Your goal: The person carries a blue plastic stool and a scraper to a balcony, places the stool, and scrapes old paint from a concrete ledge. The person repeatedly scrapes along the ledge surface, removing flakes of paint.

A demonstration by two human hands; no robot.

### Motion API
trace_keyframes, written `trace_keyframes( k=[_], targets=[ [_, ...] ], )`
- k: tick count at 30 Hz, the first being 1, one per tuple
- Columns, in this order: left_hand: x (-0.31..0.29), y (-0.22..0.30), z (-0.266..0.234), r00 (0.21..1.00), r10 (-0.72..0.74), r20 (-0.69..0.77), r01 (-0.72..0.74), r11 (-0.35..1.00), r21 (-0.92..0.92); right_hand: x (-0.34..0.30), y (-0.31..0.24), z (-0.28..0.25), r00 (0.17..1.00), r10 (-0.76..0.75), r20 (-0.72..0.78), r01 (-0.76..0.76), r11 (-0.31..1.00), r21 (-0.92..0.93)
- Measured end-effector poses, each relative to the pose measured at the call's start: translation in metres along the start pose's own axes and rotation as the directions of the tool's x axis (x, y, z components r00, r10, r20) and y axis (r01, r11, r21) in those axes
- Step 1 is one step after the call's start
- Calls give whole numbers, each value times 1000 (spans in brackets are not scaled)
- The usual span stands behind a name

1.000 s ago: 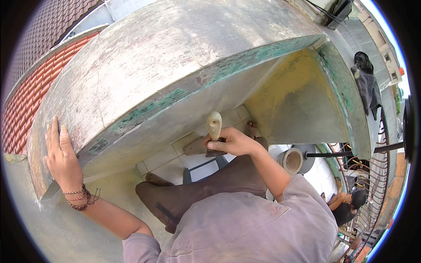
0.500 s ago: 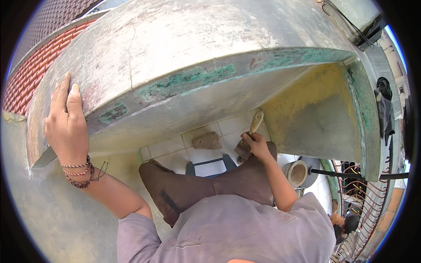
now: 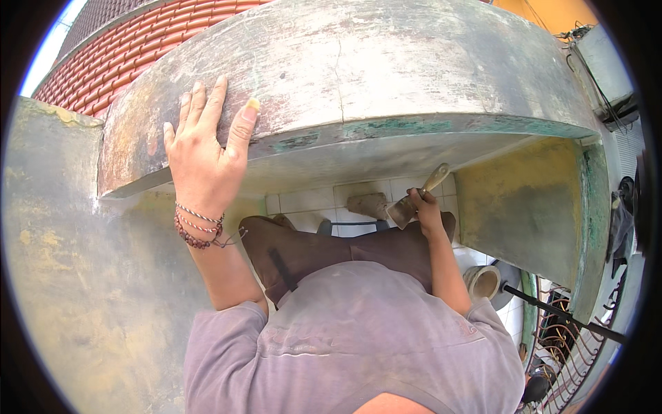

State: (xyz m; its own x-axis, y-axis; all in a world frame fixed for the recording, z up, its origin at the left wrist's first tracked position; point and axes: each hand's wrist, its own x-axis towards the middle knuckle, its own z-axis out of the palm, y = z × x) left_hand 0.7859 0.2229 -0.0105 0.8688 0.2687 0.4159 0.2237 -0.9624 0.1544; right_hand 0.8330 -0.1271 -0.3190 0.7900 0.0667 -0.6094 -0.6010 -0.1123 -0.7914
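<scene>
My left hand [image 3: 205, 162] lies with its fingers spread on the rough face of a curved plastered wall [image 3: 407, 65], near its left end. Its thumb points up and to the right, above the lower edge where green paint shows in worn patches. Lower and to the right, my right hand [image 3: 429, 214] is closed around a putty knife [image 3: 402, 212] above my right knee. The wide metal blade slants down to the left, and the pale handle sticks out above my fist. The blade touches no wall.
Under the wall, a rough brown block [image 3: 367, 205] rests on white floor tiles beside a dark stool frame [image 3: 355, 228]. To my right are a round pot [image 3: 483, 281], a black pole [image 3: 552, 310] and a curled metal railing [image 3: 576, 345]. A yellowed side wall [image 3: 520, 200] closes the right.
My left hand has slid right along the wall face, away from its left end. The putty knife's blade has risen clear of my knee and shows more fully. The view has turned left.
</scene>
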Motion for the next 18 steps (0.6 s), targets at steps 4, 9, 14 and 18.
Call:
trace_keyframes(
  k=[4,9,14,18],
  targets=[
    [-10,-5,9,964,176,-201,-151,979,134,13,30,5,982,-184,36,187,972,-141],
    [-19,-15,46,808,249,-535,-204,969,143,13,70,10,917,-395,-56,374,899,-228],
    [-27,-35,48,777,273,-567,-317,948,22,-52,50,14,907,-419,-52,419,880,224],
    [-28,-38,50,729,279,-625,-380,925,-30,-99,11,-5,870,-486,-87,493,862,118]
  ],
)
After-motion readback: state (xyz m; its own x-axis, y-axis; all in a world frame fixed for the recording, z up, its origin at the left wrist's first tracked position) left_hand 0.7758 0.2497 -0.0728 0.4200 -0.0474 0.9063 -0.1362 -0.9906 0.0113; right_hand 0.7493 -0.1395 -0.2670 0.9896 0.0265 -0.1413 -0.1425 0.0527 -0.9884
